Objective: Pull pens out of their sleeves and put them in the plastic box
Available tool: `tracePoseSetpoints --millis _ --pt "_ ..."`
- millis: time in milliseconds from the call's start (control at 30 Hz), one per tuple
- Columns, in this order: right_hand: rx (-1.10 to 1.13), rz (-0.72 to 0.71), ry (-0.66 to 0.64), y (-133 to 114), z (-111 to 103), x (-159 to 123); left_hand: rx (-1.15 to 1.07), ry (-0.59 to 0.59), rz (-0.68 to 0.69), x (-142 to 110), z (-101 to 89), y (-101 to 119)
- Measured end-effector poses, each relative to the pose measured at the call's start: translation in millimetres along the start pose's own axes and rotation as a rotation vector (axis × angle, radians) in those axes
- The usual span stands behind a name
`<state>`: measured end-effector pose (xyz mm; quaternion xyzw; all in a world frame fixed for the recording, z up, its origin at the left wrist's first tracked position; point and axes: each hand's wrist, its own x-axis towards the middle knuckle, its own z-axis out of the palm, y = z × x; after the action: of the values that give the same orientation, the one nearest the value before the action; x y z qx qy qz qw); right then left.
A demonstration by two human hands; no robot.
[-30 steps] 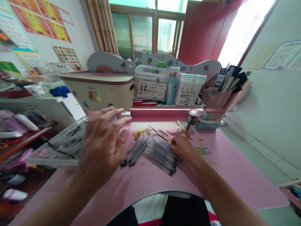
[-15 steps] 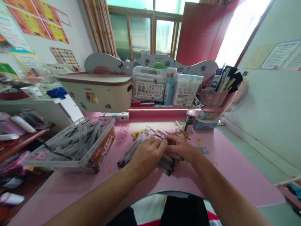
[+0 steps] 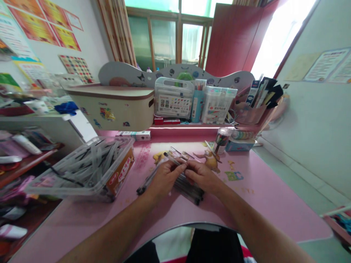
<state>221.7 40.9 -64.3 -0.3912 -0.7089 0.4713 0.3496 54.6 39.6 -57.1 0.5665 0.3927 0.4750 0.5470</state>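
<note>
1. A second ago the left hand [image 3: 167, 178] was raised near the clear box [image 3: 120, 173]; now it meets the right hand [image 3: 201, 174] over the pens.
2. The left grip is narrow, holding a slim pen [image 3: 173, 159] slanting up-left; whether the right grip also holds it cannot be told.
3. This suggests single-pen handling; a left bundle [image 3: 144, 185] and right bundle [image 3: 190, 191] lie on the surface [image 3: 170, 210] beneath.

This is a home study corner fit for a child, shown by a pink desk [image 3: 274, 208] printed with cartoon animals [image 3: 210, 160], a stickered storage bin [image 3: 117, 111], marker cases [image 3: 174, 104] at twelve o'clock below a curtained window [image 3: 164, 40], and, at ten on the wall [image 3: 93, 42], orange sheets [image 3: 33, 27], perhaps certificates, too blurred to read.
</note>
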Motion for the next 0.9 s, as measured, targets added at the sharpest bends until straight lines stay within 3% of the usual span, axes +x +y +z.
tracePoseSetpoints --millis 133,467,900 --pt "-0.017 0.047 -0.044 0 0 -2 -0.072 0.006 -0.021 -3 0.2 -2" --pt "-0.150 -0.092 0.045 -7 6 -1 0.149 0.105 0.065 -7 2.9 -2" --pt "-0.130 -0.125 0.045 -9 4 -3 0.067 0.086 0.055 -9 3.3 2"
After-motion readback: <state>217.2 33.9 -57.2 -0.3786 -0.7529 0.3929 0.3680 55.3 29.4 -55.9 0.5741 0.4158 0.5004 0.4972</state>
